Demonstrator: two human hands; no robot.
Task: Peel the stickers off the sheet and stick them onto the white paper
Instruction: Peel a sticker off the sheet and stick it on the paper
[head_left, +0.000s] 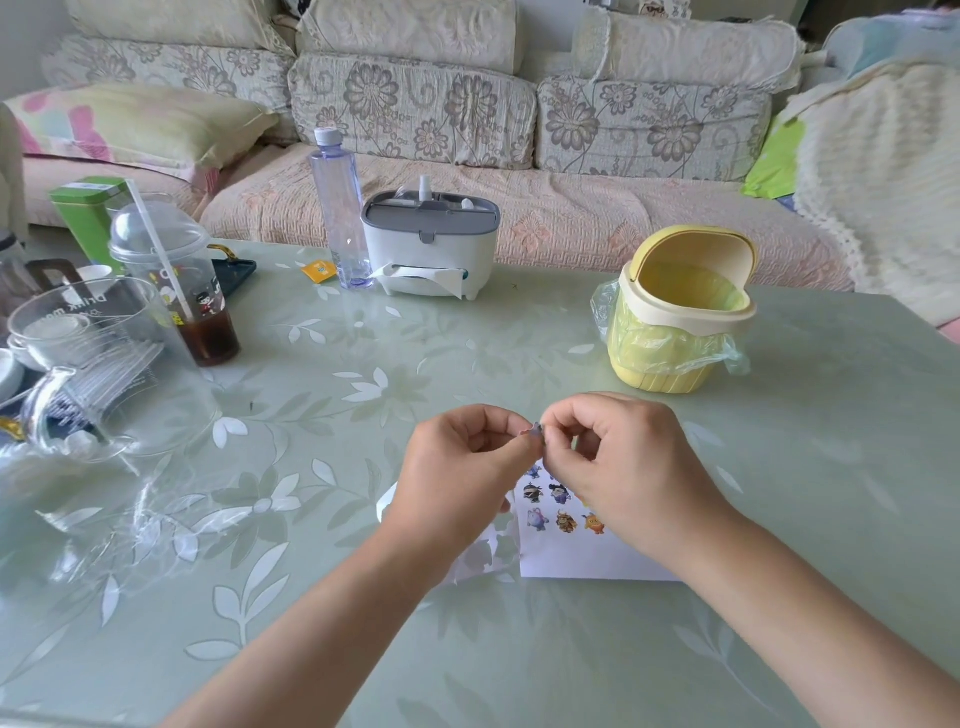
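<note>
A small purple sticker (535, 432) is pinched between the fingertips of my left hand (457, 467) and my right hand (618, 457), a little above the table. Under my hands lies the white paper (582, 558) with several cartoon stickers (558, 506) stuck on it in rows; my right hand hides part of it. The sticker sheet (480, 556), white with cut-out holes, lies to the paper's left, mostly under my left wrist.
A yellow mini trash bin (680, 317) with a bag stands behind my right hand. A tissue box (431, 244) and a water bottle (340, 208) are at the back. Glass jug (104, 364), drink cup (176, 280) and dishes crowd the left. The sofa runs behind the table.
</note>
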